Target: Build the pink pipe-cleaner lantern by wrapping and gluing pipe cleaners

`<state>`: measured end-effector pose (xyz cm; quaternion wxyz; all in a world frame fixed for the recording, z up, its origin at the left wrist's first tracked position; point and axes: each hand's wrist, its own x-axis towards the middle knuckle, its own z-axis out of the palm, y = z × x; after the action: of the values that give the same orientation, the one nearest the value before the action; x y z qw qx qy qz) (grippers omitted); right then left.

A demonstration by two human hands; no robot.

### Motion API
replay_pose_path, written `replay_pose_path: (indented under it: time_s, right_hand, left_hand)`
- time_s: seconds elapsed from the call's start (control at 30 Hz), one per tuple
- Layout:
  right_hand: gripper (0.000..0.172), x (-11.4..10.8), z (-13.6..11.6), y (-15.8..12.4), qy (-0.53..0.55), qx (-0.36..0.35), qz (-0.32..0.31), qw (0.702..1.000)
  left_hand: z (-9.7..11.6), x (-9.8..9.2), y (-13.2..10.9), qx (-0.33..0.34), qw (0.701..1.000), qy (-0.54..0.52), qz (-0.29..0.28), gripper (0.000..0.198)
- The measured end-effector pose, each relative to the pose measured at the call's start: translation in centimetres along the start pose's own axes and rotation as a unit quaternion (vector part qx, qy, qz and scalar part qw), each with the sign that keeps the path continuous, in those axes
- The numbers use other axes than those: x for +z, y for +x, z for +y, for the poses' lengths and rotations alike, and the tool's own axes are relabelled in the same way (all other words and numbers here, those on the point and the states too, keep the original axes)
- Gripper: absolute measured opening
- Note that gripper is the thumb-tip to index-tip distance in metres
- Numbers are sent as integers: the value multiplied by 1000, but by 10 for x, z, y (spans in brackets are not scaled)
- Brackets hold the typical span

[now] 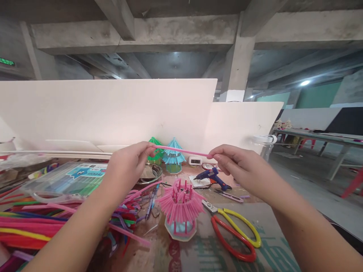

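Your L hand (127, 162) & R hand (241, 162) each have fingers pinched on one end of the pink pipe cleaner (184, 150), held straight, long axis approx. 9 to 3 o'clock, R end slightly lower in view. The pink-roofed model (181, 207) sits on the table (154, 238) at 6 o'clock from its midpoint, w/ neither hand clearly nearer; scissors (222, 214) are at 4 o'clock of the model. Farther: glue gun (211, 174) at 1 o'clock, turquoise-roofed model (173, 158) at 12.

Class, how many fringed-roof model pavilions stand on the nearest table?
3: pink pavilion in front, blue pavilion behind it, green pavilion left of the blue, partly hidden.
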<state>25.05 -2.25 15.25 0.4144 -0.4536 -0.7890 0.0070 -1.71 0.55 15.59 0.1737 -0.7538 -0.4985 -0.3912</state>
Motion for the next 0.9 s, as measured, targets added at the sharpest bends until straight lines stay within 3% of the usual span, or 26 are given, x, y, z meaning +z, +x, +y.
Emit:
replay_pose_path:
  time_s: [0.3, 0.6, 0.9]
  right_hand:
    - [27, 0, 18, 2, -189, 3, 31, 982]
    - [32, -12, 35, 10, -91, 2, 31, 995]
    - [29, -11, 48, 17, -92, 75, 62, 991]
  left_hand:
    - [0, -3, 0, 6, 999, 39, -13, 35]
    - [-11, -8, 5, -69, 994, -84, 10, 39]
    - [-8, -3, 1, -47, 996, -75, -20, 34]
